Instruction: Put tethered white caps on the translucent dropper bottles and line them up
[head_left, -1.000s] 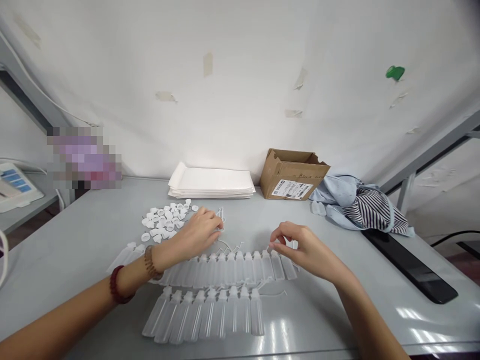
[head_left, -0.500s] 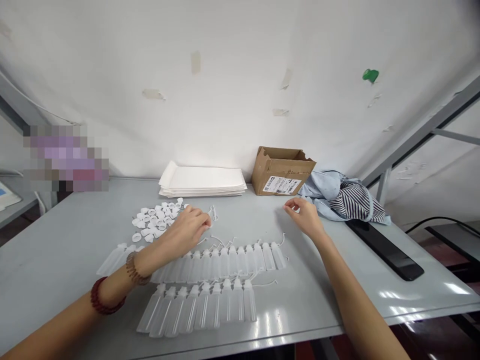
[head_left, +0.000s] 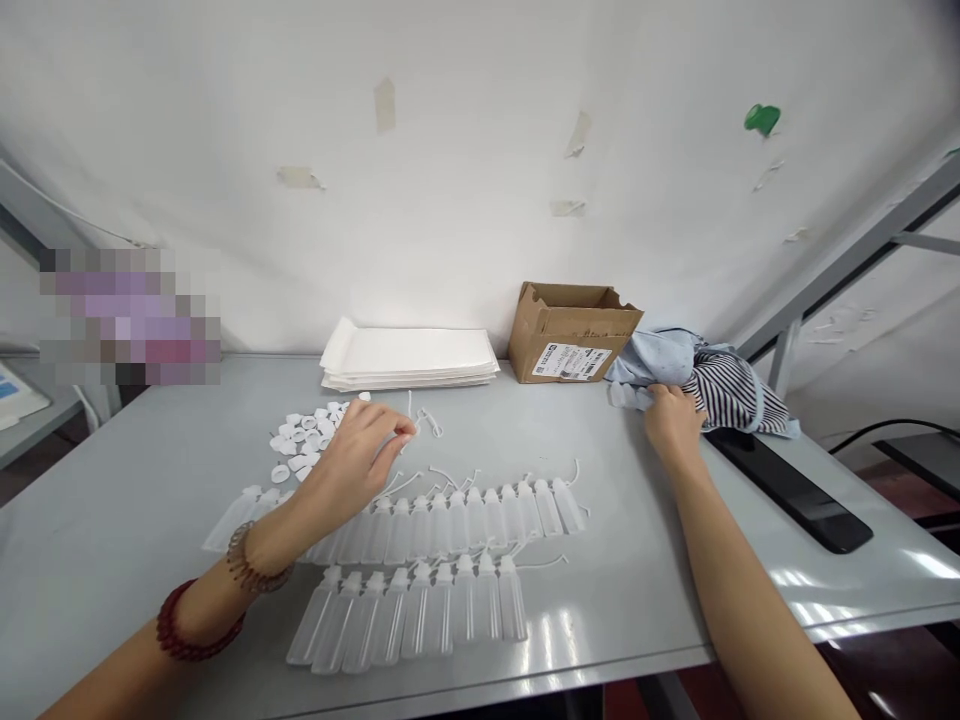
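Note:
With finger and thumb pinched, my left hand (head_left: 366,452) is over the table between the white caps (head_left: 306,437) and the bottles. A thin white plastic strap (head_left: 410,403) sticks up from its fingertips. Beyond them lies another looped white strap (head_left: 430,422). My right hand (head_left: 673,422) is at the far right, its fingers curled round a translucent piece, seemingly a plastic bottle (head_left: 628,396), beside the cloth; the hand hides part of it. Translucent squeeze bottles lie in a back row (head_left: 457,522) and a front row (head_left: 416,615), some with thin white straps at their necks.
White envelopes (head_left: 411,352) are stacked against the wall beside an open cardboard box (head_left: 574,335). Right of the box lies a bundled blue and striped cloth (head_left: 724,388), with a black phone-like slab (head_left: 791,492) in front. The grey table's front edge (head_left: 570,685) runs below the bottles.
My right hand has moved right and forward to the cloth and closed round the translucent bottle. My left hand stays pinched near the caps, and a thin strap now shows upright at its fingertips.

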